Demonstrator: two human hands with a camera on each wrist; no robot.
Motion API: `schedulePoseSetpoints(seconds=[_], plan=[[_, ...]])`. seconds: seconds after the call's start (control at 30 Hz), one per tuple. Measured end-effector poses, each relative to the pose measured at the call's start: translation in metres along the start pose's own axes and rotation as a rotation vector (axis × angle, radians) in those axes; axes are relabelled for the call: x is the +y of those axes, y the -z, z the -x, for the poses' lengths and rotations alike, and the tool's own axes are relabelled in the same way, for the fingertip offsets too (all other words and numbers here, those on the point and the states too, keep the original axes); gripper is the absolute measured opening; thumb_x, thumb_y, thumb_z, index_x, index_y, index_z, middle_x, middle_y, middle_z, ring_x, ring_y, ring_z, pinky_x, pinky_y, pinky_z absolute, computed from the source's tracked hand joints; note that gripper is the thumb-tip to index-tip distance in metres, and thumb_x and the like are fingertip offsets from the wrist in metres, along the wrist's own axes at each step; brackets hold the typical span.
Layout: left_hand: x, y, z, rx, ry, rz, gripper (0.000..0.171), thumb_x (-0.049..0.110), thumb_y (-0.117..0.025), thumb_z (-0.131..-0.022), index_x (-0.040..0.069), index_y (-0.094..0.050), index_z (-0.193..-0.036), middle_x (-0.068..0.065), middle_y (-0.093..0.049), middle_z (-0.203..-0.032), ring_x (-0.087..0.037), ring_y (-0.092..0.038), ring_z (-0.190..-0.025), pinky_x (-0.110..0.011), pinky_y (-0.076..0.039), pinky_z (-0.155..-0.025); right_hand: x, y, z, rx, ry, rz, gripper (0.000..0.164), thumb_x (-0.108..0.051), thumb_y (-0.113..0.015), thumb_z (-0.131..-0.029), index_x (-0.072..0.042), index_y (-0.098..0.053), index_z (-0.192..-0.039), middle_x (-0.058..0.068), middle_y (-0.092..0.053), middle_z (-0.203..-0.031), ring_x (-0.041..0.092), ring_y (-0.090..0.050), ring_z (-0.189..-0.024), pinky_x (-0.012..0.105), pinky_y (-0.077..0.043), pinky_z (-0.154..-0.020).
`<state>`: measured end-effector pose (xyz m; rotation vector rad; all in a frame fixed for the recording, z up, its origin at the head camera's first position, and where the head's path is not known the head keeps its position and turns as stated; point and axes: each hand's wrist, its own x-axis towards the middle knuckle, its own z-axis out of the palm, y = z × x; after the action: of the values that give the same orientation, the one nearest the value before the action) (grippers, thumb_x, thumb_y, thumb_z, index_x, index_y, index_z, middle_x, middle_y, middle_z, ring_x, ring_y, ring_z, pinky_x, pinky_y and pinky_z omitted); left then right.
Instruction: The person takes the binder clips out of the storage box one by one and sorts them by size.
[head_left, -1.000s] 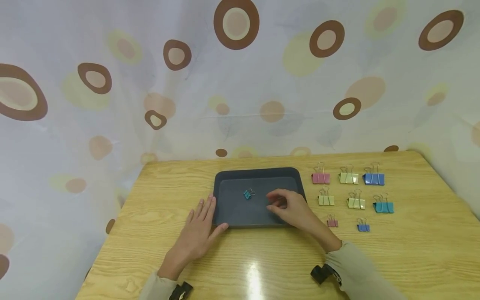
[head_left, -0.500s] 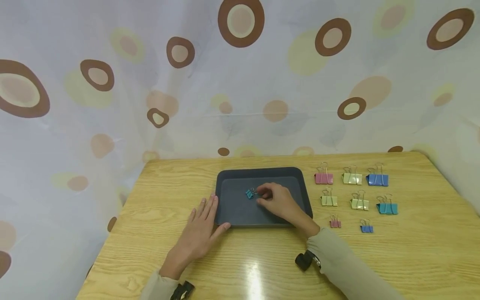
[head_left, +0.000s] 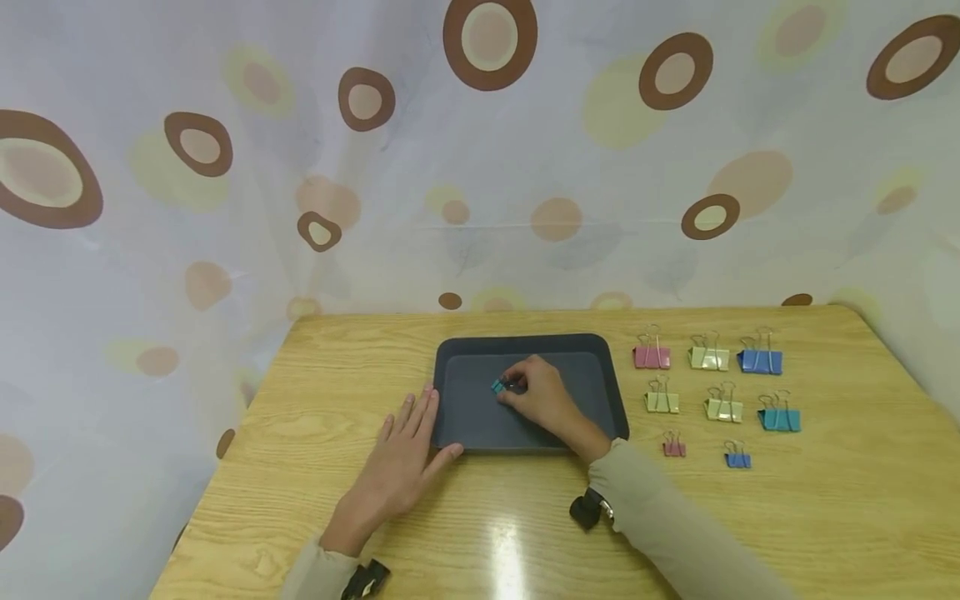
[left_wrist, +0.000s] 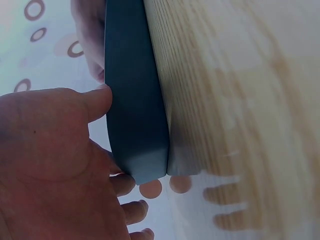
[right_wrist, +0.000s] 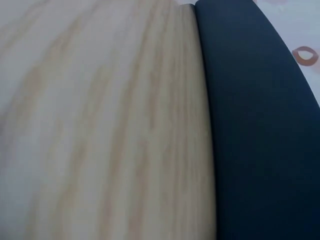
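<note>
A small teal binder clip (head_left: 497, 386) is in the dark grey tray (head_left: 480, 451), left of its middle. My right hand (head_left: 542, 400) reaches over the tray's front edge and pinches this clip between thumb and fingers, partly covering it. Straight fingers of my left hand (head_left: 397, 467) lie along the tray's left side, thumb near its front left corner. In the left wrist view, the left hand (left_wrist: 50, 165) has its thumb touching the tray wall (left_wrist: 132, 85). The right wrist view takes in the tray's outer wall (right_wrist: 255, 115) but not the right hand.
Right of the tray, several binder clips stand in rows: a large pink clip (head_left: 652, 357), a large blue clip (head_left: 761, 362), a teal clip (head_left: 780, 420), a small pink clip (head_left: 674, 450), a small blue clip (head_left: 738, 460) and pale yellow ones. A patterned curtain (head_left: 420, 167) hangs behind the wooden table (head_left: 337, 358).
My right hand has moved left across the tray to the small teal binder clip and taken hold of it. The left hand has stayed at the tray's side.
</note>
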<state>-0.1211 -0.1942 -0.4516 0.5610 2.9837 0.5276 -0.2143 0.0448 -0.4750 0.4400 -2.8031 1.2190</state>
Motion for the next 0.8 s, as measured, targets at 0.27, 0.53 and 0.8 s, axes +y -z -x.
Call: schedulePoseSetpoints(seconds=[0.27, 0.53, 0.8], plan=[[0.0000, -0.0002, -0.0005, -0.007, 0.014, -0.011, 0.084, 0.054, -0.046, -0.107, 0.001, -0.014, -0.164, -0.013, -0.009, -0.171, -0.040, -0.012, -0.156, -0.063, -0.017, -0.121, -0.0065, -0.0054, 0.0009, -0.006, 0.070, -0.012, 0.013, -0.004, -0.084, -0.084, -0.004, -0.079, -0.095, 0.008, -0.064, -0.096, 0.022, -0.060, -0.086, 0.039, -0.054, -0.078], [0.0015, 0.0011, 0.0000, -0.005, 0.017, -0.003, 0.084, 0.052, -0.048, -0.106, 0.000, -0.015, -0.163, -0.015, -0.011, -0.171, -0.041, -0.013, -0.155, -0.064, -0.018, -0.121, -0.0049, -0.0063, 0.0012, -0.028, 0.097, -0.036, 0.015, 0.002, -0.078, -0.085, -0.005, -0.078, -0.098, 0.005, -0.068, -0.093, 0.021, -0.062, -0.085, 0.037, -0.054, -0.078], [0.0018, 0.0010, -0.0009, -0.007, 0.018, 0.001, 0.083, 0.052, -0.049, -0.106, 0.001, -0.015, -0.164, -0.015, -0.011, -0.171, -0.041, -0.014, -0.155, -0.064, -0.018, -0.120, -0.0046, -0.0031, 0.0020, -0.048, 0.096, -0.059, 0.011, 0.001, -0.078, -0.086, -0.006, -0.077, -0.095, 0.002, -0.067, -0.087, 0.015, -0.061, -0.079, 0.033, -0.054, -0.074]])
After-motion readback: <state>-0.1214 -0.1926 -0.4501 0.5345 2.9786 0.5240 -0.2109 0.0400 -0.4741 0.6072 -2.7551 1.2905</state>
